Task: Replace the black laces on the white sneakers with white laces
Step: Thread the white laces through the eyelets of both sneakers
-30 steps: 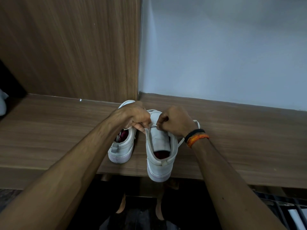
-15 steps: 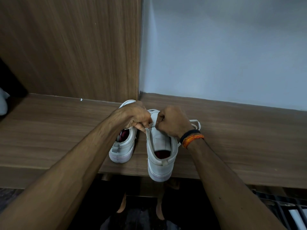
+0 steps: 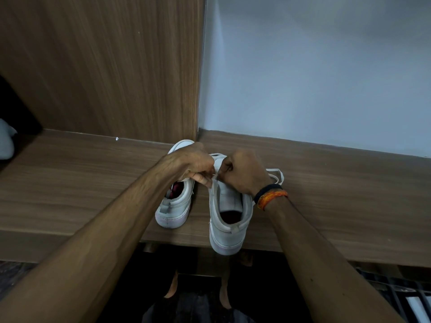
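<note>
I count 2 white sneakers on the wooden surface [image 3: 70, 183], heels toward me: the left sneaker [image 3: 175, 206] sits just beside the right sneaker [image 3: 229, 220], whose heel overhangs the front edge, w/ a wood panel [image 3: 105, 66] and pale wall [image 3: 314, 66] right behind them. My 2 hands block the eyelet area: left hand [image 3: 191, 164] and right hand [image 3: 245, 173] are both curled, fingertips pinching the white lace [image 3: 277, 176] over the right sneaker's tongue. One loop of it lies past my right wrist, which wears 2 bands [image 3: 270, 197]; a pale object [image 3: 5, 141] sits far left.
</note>
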